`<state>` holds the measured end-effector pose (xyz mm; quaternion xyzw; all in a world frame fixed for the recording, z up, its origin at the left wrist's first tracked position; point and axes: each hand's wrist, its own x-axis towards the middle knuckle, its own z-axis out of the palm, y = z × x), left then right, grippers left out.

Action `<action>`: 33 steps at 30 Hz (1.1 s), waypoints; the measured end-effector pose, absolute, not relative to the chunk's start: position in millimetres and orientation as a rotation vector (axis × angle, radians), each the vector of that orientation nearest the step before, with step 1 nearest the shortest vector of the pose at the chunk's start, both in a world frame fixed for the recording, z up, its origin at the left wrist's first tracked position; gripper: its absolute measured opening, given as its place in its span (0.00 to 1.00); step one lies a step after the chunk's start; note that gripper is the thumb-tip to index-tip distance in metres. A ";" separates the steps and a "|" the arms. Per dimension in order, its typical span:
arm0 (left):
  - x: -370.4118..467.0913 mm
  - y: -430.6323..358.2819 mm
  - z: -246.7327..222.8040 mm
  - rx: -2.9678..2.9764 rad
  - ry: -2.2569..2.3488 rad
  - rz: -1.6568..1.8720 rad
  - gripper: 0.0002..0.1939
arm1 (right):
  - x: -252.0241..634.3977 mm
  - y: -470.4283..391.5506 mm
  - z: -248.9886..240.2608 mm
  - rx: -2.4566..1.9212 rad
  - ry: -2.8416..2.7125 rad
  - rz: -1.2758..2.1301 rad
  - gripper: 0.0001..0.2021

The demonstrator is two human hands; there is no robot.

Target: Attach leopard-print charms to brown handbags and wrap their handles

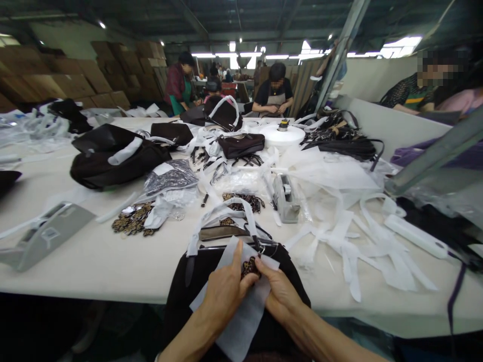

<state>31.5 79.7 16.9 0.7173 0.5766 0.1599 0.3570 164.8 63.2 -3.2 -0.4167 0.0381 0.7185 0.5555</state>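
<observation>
A dark handbag (177,296) stands upright at the table's near edge, its handles (247,208) wrapped in white material. Over its front lies a sheet of white tissue paper (241,337). A small leopard-print charm (249,266) hangs from the handle's base on top of the paper. My left hand (226,284) pinches the charm from the left, index finger stretched upward along the paper. From the right, my right hand (281,294) grips the charm's edge with the thumb; its other fingers are partly hidden behind the paper.
More leopard-print charms (136,219) lie in a pile beside a plastic bag (171,176). Tape dispensers (286,198) (49,234) stand on both sides. White strips (347,246) are scattered to the right. Dark bags (116,156) sit further back, and co-workers (275,93) stand across the table.
</observation>
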 end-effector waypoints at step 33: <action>56.7 51.2 13.4 2.433 1.353 0.025 0.30 | 167.5 53.3 3.4 -0.994 -0.073 1.598 0.17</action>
